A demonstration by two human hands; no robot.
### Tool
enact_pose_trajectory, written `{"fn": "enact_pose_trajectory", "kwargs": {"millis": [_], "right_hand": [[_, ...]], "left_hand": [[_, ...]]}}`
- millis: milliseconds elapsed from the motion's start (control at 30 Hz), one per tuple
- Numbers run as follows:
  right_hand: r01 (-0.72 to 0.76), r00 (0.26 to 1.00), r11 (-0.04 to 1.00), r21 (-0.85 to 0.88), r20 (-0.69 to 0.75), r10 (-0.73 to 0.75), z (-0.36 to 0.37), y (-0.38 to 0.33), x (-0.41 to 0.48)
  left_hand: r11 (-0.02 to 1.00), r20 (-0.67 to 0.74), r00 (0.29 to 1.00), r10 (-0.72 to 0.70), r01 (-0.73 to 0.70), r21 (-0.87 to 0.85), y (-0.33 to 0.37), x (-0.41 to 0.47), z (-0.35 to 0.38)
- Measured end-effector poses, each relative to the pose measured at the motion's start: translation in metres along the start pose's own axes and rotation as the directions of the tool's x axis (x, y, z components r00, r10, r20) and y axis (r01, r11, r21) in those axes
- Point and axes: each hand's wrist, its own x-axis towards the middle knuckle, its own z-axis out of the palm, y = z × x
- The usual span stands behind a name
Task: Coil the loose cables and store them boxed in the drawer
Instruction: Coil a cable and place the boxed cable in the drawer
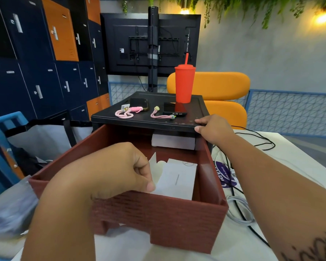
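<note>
The lockers (36, 72) fill nine to eleven o'clock, cut off by the frame. Dead centre, the red-brown drawer (158, 213) stands pulled out from under the black cabinet top (194, 110). My view of its left half is blocked by the left hand (109, 170), fingers curled, thumb tip against the white box (179, 178) lying inside. Whether it actually pinches the box flap, I cannot tell. A second white box (173, 142) sits at the back, half under the cabinet top. The right hand (213, 129) grips that top's corner at one o'clock. The loose cables lie outside at three o'clock: a black cable (260, 136) and a grey cable (239, 210), both partly hidden by the right forearm
</note>
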Motion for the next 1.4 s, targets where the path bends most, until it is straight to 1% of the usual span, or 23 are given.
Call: {"fn": "enact_pose_trajectory", "kwargs": {"millis": [100,167,267,400,500,633,733,833,933,1000,1067,1133,1200,1267,1333,1400], "right_hand": [[-0.008,1.000,1.000,0.007,-0.003,0.008,0.001,0.000,0.001],[-0.011,1.000,1.000,0.011,-0.007,0.011,0.002,0.002,0.001],[-0.006,1.000,1.000,0.012,-0.003,0.006,0.004,0.002,-0.001],[-0.012,1.000,1.000,0.022,-0.011,0.012,0.003,0.003,-0.001],[-0.006,1.000,0.999,0.033,-0.001,0.006,0.003,0.003,-0.002],[-0.006,1.000,0.999,0.046,-0.003,0.007,0.003,0.001,-0.003],[-0.007,1.000,0.999,0.045,0.000,0.007,0.002,0.001,-0.004],[0.000,1.000,0.999,0.041,0.005,-0.001,0.002,0.002,-0.005],[-0.013,1.000,0.999,0.053,0.011,0.012,0.003,0.002,-0.005],[-0.019,1.000,0.998,0.065,0.011,0.018,0.004,0.002,-0.004],[-0.022,1.000,0.997,0.072,0.007,0.022,0.004,0.003,-0.003],[-0.022,1.000,0.997,0.074,0.003,0.022,0.005,0.004,-0.001],[-0.019,1.000,0.997,0.072,-0.002,0.019,0.006,0.005,-0.001],[-0.016,1.000,0.997,0.075,-0.006,0.017,0.008,0.007,-0.001],[-0.015,1.000,0.997,0.077,-0.004,0.015,0.010,0.008,0.001],[-0.002,1.000,0.997,0.076,-0.001,0.002,0.011,0.010,0.001]], "left_hand": [[0.996,-0.030,0.998,-0.057,0.055,-0.068,-0.006,0.008,0.002],[0.995,-0.084,0.993,-0.087,0.082,-0.056,-0.011,0.019,0.006],[0.989,-0.123,0.982,-0.146,0.149,0.017,-0.016,0.034,0.014],[0.941,-0.095,0.951,-0.295,0.306,0.144,-0.017,0.055,0.022],[0.879,-0.050,0.927,-0.373,0.370,0.300,-0.017,0.060,0.027],[0.786,0.042,0.888,-0.458,0.382,0.486,-0.018,0.062,0.033],[0.733,0.073,0.893,-0.443,0.315,0.603,-0.021,0.067,0.036],[0.723,0.070,0.913,-0.401,0.269,0.637,-0.021,0.068,0.036],[0.763,-0.013,0.930,-0.367,0.309,0.568,-0.027,0.069,0.033],[0.817,-0.101,0.935,-0.341,0.348,0.460,-0.029,0.068,0.030],[0.882,-0.227,0.930,-0.290,0.352,0.314,-0.027,0.063,0.026],[0.928,-0.351,0.905,-0.242,0.321,0.188,-0.022,0.058,0.022],[0.946,-0.435,0.874,-0.215,0.297,0.128,-0.016,0.054,0.017],[0.958,-0.515,0.829,-0.218,0.281,0.048,-0.011,0.050,0.010],[0.958,-0.543,0.798,-0.261,0.285,-0.041,-0.005,0.043,0.002],[0.957,-0.558,0.781,-0.280,0.275,-0.094,-0.002,0.035,-0.006]]}}
